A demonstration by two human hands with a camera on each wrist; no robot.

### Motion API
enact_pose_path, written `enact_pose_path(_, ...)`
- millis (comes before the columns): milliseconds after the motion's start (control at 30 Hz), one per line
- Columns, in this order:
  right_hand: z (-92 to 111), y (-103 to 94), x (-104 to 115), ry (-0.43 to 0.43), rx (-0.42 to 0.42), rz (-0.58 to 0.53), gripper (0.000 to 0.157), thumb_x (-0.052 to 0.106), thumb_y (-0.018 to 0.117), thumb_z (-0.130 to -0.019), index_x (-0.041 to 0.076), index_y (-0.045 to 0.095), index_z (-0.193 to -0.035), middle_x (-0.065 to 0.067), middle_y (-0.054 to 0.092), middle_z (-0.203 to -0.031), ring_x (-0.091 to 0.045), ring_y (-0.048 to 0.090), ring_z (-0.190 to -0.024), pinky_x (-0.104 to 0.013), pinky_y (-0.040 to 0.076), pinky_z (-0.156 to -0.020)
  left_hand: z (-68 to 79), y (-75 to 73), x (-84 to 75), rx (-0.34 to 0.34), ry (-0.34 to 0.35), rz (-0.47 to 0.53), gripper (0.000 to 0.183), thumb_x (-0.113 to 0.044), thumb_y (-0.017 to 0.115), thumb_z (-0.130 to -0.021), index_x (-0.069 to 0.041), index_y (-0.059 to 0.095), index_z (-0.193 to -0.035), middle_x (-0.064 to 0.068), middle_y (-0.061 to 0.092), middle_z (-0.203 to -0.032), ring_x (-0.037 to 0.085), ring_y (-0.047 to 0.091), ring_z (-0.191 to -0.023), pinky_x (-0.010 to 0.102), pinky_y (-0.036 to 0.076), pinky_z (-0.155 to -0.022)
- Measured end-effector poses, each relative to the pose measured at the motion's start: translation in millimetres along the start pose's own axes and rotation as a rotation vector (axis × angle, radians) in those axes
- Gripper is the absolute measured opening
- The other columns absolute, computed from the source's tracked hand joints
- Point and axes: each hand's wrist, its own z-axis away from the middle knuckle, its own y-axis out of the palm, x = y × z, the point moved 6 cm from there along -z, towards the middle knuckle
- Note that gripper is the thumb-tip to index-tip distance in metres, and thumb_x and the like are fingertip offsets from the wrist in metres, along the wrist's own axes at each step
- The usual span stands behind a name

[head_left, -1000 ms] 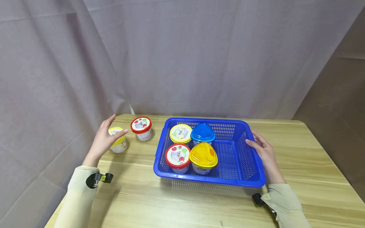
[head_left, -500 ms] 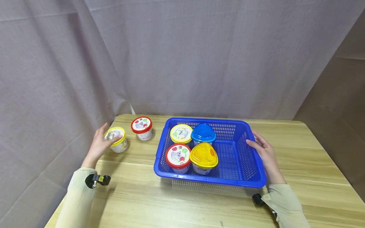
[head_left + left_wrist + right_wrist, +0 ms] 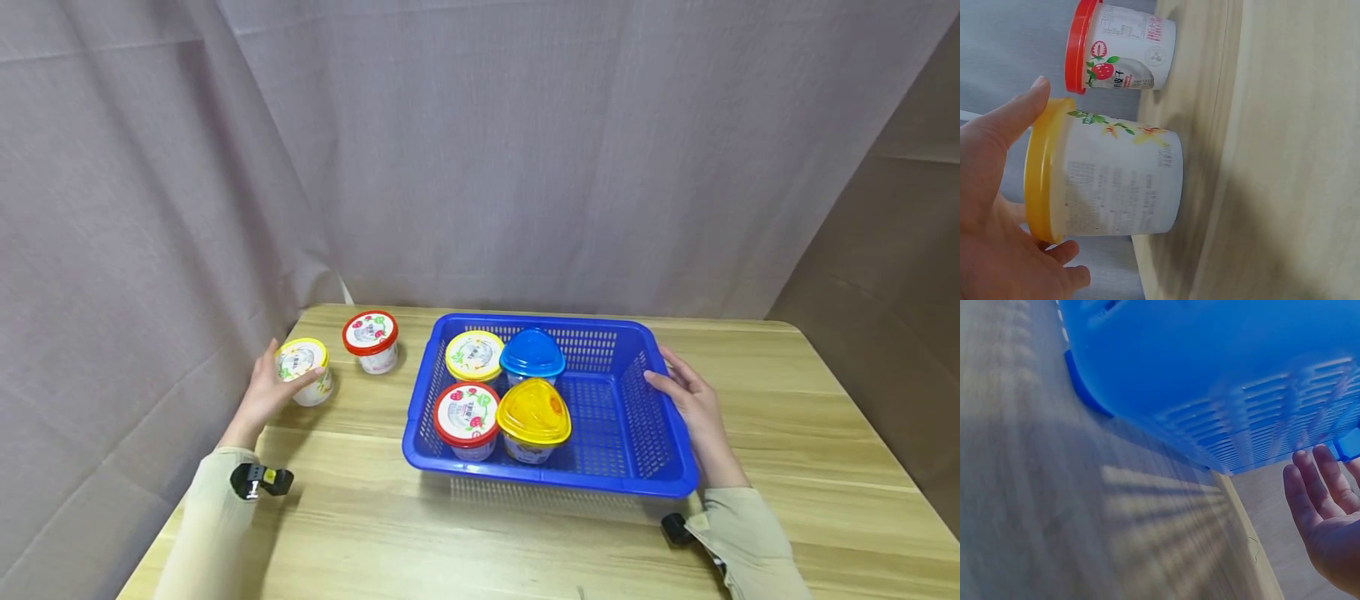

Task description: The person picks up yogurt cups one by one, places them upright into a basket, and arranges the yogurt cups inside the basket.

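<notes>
On the left of the table, my left hand is round a white tub with a yellow lid, which stands upright. In the left wrist view the thumb lies along one side of the yellow lid and the fingers curl at the opposite side. Just behind it stands a white tub with a red lid. My right hand grips the right rim of a blue plastic basket, thumb over the rim, fingers outside; the right wrist view shows several fingertips by the slotted wall.
Inside the basket's left half sit a yellow-lidded tub, a red-lidded tub, a blue-lidded container and a yellow three-cornered-lidded container. A grey curtain hangs behind the wooden table.
My left hand has come down from above the yellow-lidded tub to its left side and closed round the lid. My right hand and the basket hold their place.
</notes>
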Motion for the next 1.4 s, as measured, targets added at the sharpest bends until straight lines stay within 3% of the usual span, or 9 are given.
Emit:
enact_pose_path(267,-2,0.3,-2,0.008,0.008,-0.018,0.074,0.020,0.074,-0.093,0.018,0.037,-0.157,0.014,0.064,-0.110,-0.007,0.069,-0.087,-0.027,0.059,-0.072,-1.0,4.6,10.7,0.003,-0.067,0.062,0.131,-0.049,0.076,-0.087,-0.001,-0.027,-0.152,0.031,-0.021,-0.160,0.046,-0.009,-0.149,0.057,0.003,-0.120)
enact_pose_path(433,-2,1.6,-2,0.013,0.012,-0.025,0.074,0.020,0.074,-0.093,0.018,0.037,-0.157,0.014,0.064,-0.111,-0.007,0.069,-0.088,-0.028,0.059,-0.072,2.5,5.1,13.4,-0.023,-0.094,0.056,0.127,-0.050,0.075,-0.087,0.003,-0.019,-0.155,0.033,-0.010,-0.161,0.046,0.002,-0.150,0.056,0.009,-0.121)
enact_pose_path(667,-1,-3.6,-2,0.004,0.015,-0.035,0.072,0.018,0.073,-0.094,0.018,0.038,-0.157,0.015,0.065,-0.112,-0.006,0.069,-0.088,-0.026,0.059,-0.072,-0.2,10.4,13.0,-0.059,-0.063,0.073,0.128,-0.041,0.082,-0.082,0.005,-0.011,-0.157,0.035,0.005,-0.160,0.048,0.017,-0.147,0.058,0.017,-0.119)
enact_pose_path(1000,-1,-4.2,-1,-0.001,0.021,-0.041,0.071,0.018,0.073,-0.095,0.018,0.038,-0.157,0.014,0.065,-0.112,-0.006,0.069,-0.088,-0.026,0.059,-0.072,0.4,13.0,15.0,-0.109,-0.043,0.188,0.118,-0.031,0.084,-0.082,0.003,0.000,-0.157,0.034,0.030,-0.152,0.043,0.032,-0.140,0.052,0.022,-0.118)
enact_pose_path(1400,-2,0.3,-3,-0.002,0.027,-0.074,0.071,0.016,0.073,-0.094,0.018,0.039,-0.156,0.014,0.066,-0.110,-0.007,0.069,-0.087,-0.026,0.059,-0.072,2.5,11.6,16.1,-0.126,-0.057,0.188,0.121,-0.032,0.085,-0.082,0.001,-0.003,-0.158,0.035,0.027,-0.153,0.045,0.029,-0.142,0.054,0.020,-0.119)
